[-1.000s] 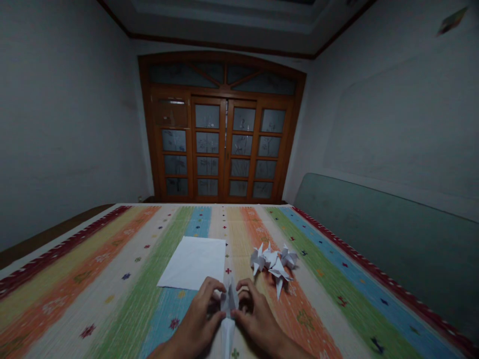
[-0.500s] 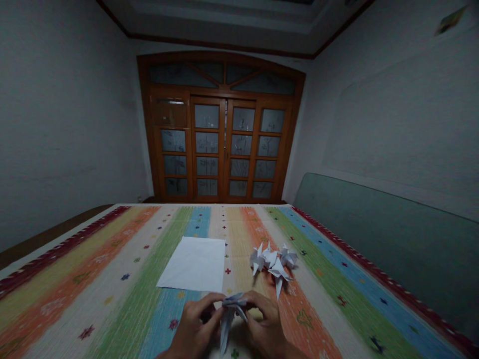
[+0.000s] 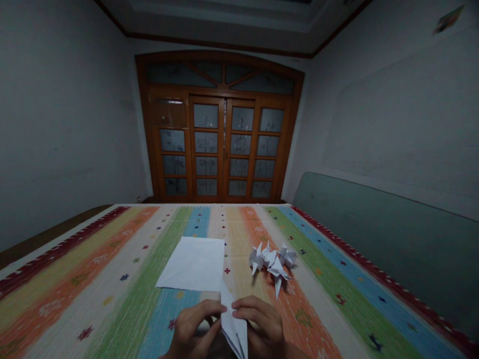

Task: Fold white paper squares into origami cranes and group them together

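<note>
My left hand (image 3: 192,329) and my right hand (image 3: 262,326) are at the bottom middle, both pinching a partly folded white paper piece (image 3: 234,329) that stands up between them with its point toward the far side. Both hands are closed on the paper, thumbs and forefingers meeting near its top edge. Just beyond my left hand lies a flat white sheet of paper (image 3: 194,263). Beyond my right hand sits a small heap of finished white folded paper figures (image 3: 272,262).
Everything lies on a striped, many-coloured woven cloth (image 3: 112,279) that covers a wide surface. A green padded panel (image 3: 374,234) runs along the right wall. Brown wooden doors with glass panes (image 3: 220,144) close the far end of the room.
The folded piece was lying pointing toward me, then spread out sideways between my fingers. Now it stands as a narrow pointed shape, and both hands have drawn nearer the bottom edge.
</note>
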A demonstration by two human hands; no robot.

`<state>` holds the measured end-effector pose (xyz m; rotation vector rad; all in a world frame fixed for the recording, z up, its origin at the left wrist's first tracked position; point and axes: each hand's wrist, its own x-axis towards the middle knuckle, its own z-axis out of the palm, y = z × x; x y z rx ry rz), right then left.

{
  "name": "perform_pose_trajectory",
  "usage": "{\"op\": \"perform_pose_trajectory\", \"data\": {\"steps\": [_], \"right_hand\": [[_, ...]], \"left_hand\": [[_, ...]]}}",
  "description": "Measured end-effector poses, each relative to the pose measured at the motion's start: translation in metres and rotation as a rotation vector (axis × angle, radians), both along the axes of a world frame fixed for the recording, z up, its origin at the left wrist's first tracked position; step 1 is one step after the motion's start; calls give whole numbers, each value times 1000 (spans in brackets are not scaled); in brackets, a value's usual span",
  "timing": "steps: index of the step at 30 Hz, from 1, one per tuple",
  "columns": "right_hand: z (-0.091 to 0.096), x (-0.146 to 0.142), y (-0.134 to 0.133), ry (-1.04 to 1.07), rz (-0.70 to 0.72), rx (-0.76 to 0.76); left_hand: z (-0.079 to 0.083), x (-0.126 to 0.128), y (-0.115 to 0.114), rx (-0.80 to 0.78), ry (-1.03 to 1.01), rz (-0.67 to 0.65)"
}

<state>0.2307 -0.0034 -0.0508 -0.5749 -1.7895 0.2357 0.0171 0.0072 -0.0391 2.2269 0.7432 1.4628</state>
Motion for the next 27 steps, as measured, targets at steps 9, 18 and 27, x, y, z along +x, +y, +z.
{"op": "perform_pose_trajectory", "data": {"steps": [9, 18, 27], "right_hand": [[0, -2, 7, -28, -87, -116], [-4, -11, 11, 117, 12, -547], [-11, -16, 10, 312, 76, -713]], "left_hand": [[4, 3, 0, -45, -21, 53], [-2, 9, 4, -174, -60, 48], [-9, 12, 6, -326, -105, -47]]}}
